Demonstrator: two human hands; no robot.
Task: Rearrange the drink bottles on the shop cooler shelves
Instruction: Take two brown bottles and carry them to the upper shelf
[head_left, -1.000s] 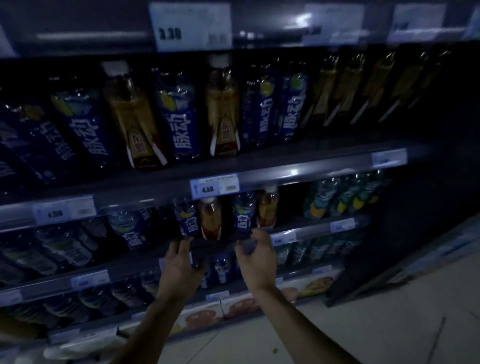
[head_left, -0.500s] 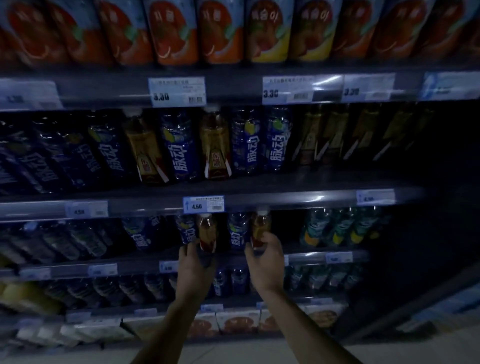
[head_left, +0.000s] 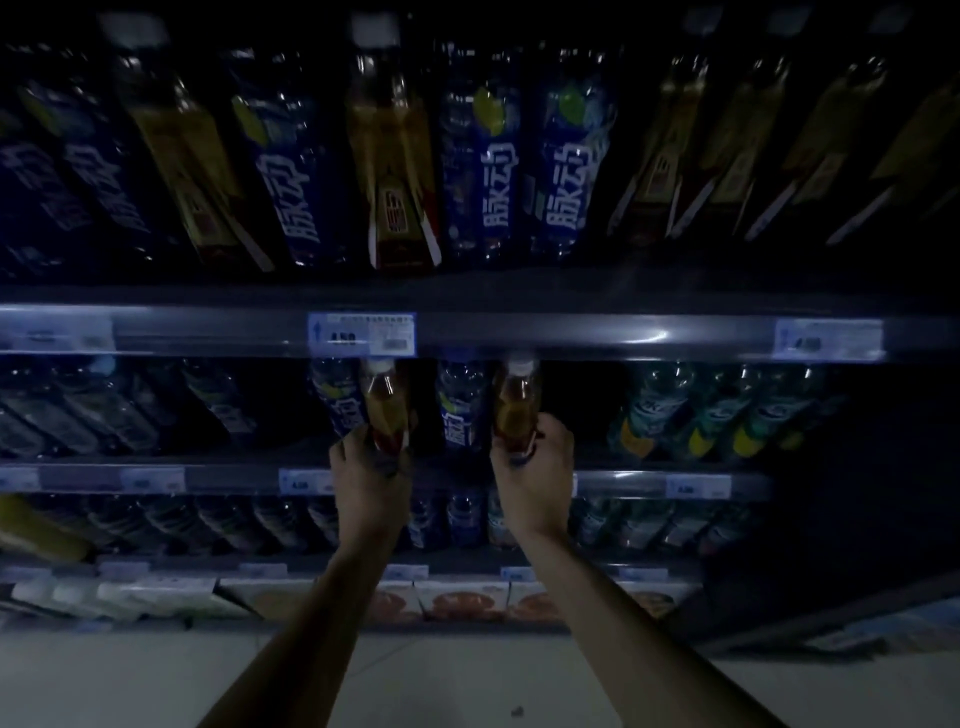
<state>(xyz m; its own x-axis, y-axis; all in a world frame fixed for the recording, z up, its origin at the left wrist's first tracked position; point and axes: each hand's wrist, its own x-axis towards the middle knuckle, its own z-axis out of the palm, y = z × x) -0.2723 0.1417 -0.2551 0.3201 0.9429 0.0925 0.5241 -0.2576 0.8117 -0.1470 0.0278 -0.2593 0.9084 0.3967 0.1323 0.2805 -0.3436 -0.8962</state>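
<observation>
The left hand gripped an amber bottle low on its body, with the fingers curled round it. The right hand held a second amber bottle in the same way, with the thumb on the right side of it. Both bottles were at the front of the middle shelf, upright with a small tilt, and their white caps came just under the rail of the shelf above. Whether their bases rested on the shelf I could not tell, because the hands covered them.

Between the two amber bottles stood a blue bottle, and another blue one stood just left of the first amber bottle, touching it or nearly so. A price tag hung on the rail directly over the left hand. Further right on the middle shelf was a group of green bottles, well apart from the right hand.

The upper shelf carried blue and amber bottles mixed in one row, among them a blue pair and a single amber one beside it. Under the hands were more dark bottles, then flat boxes near the floor. The light was very weak and the labels were blurred.
</observation>
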